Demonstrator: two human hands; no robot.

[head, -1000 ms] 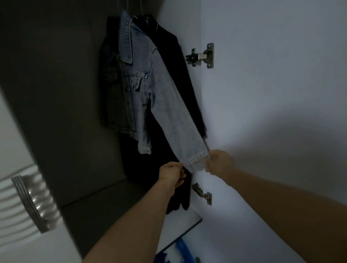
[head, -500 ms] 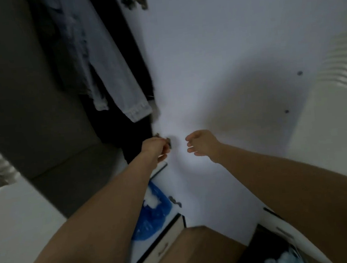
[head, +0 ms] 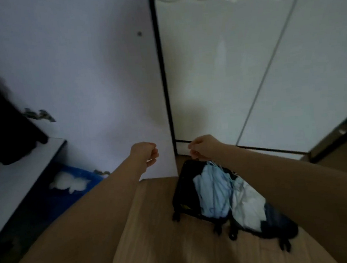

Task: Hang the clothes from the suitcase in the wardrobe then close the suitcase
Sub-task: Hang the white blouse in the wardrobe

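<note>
One black hard-shell suitcase (head: 233, 197) lies open on the wooden floor (head: 155, 227) just in front of the glossy white wardrobe doors (head: 247, 72), and it has come into view only now: a second ago both hands were at the cuff of a denim jacket hanging inside, and the gaze has since swung down and right. I judge that garment hung, and the next one about to be fetched. Three pieces of clothing at least show in the case: a light blue one (head: 213, 190), a white one (head: 248, 206) and a dark one (head: 281, 220), so the case cannot be closed yet. Two hands are raised, apart. The left hand (head: 145, 154) is loosely curled on nothing. The right hand (head: 203, 147) is curled too; thin pale strands hang just below it, whether pinched I cannot tell. One dark garment (head: 2, 125) hangs at the left edge. Two hinges (head: 39, 115) show on the open door (head: 79, 76).
</note>
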